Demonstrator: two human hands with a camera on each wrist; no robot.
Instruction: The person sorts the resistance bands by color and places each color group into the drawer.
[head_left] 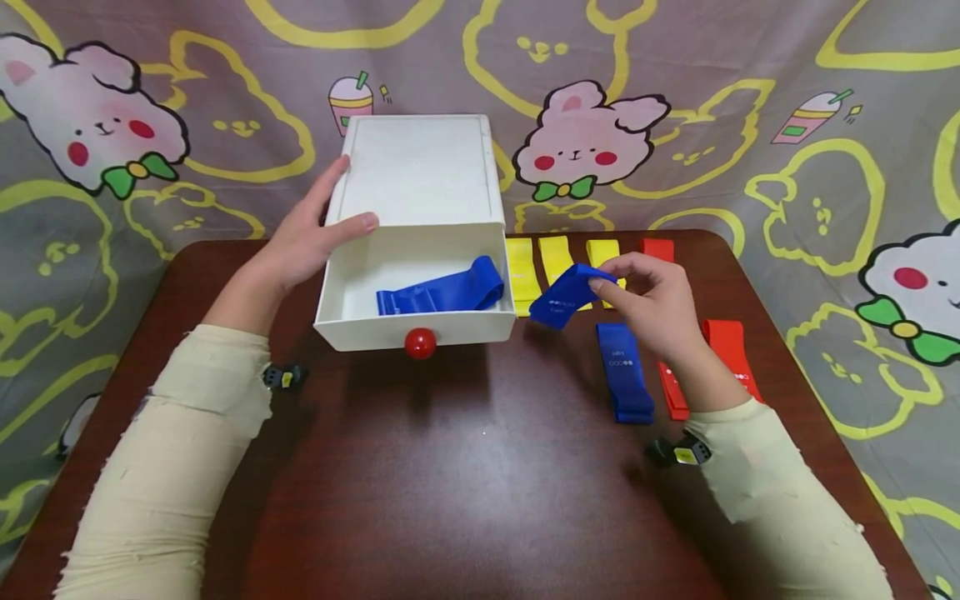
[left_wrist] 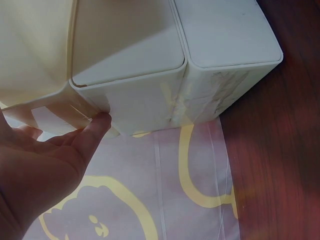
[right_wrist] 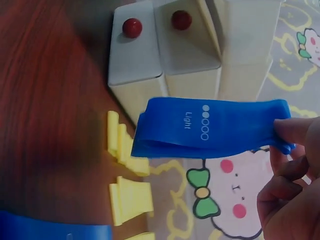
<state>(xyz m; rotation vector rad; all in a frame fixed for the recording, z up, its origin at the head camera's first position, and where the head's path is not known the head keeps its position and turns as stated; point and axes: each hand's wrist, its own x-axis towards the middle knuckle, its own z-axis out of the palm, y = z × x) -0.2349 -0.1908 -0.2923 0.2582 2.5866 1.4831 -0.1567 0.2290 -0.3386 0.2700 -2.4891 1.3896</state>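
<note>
A white drawer cabinet (head_left: 420, 171) stands at the table's back, its top drawer (head_left: 352, 287) pulled out. Inside that drawer lies a blue resistance band (head_left: 446, 293). My left hand (head_left: 300, 242) rests against the cabinet's upper left side, thumb on the top near the front edge; the left wrist view shows fingers touching the side wall (left_wrist: 140, 102). To the right of the drawer, my right hand (head_left: 651, 304) pinches one end of another folded blue resistance band (right_wrist: 172, 125), marked "Light", above the table. A further blue band (head_left: 624, 375) lies below that hand.
Several yellow bands (head_left: 555, 260) lie at the back right of the cabinet. Red bands (head_left: 726, 343) lie farther right, partly hidden by my right arm. A red knob (head_left: 420, 342) sticks out from the open drawer's front. Behind the table (head_left: 450, 492) hangs a patterned cloth (head_left: 697, 50).
</note>
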